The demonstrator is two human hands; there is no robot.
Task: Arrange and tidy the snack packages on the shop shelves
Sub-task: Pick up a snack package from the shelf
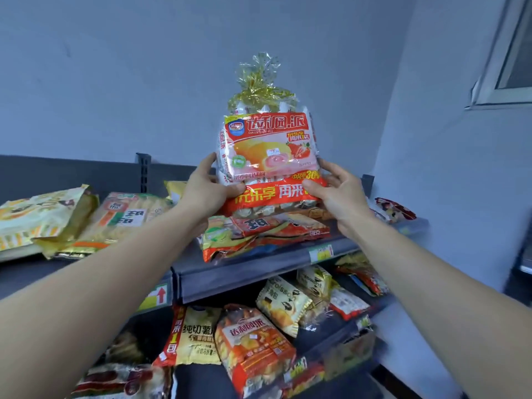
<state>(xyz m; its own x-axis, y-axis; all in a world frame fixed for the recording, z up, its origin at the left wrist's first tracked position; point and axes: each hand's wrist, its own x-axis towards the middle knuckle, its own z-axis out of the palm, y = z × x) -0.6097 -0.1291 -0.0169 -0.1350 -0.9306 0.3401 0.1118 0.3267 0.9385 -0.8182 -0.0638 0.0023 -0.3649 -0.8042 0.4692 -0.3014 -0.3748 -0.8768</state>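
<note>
A big pink-and-red pie bag (pixel 267 148) tied with a gold ribbon bow stands upright on top of a pile of flat red and orange snack packs (pixel 259 234) on the top shelf (pixel 259 263). My left hand (pixel 207 188) grips its lower left side, thumb across the front red band. My right hand (pixel 336 194) grips its lower right side the same way. Both arms reach up from the bottom corners of the view.
Yellow and orange snack bags (pixel 66 220) lie flat at the left of the top shelf, and a small red pack (pixel 395 208) at the right end. The lower shelf holds several packs, among them a chips bag (pixel 198 335) and an orange pie bag (pixel 253 347). A wall stands close on the right.
</note>
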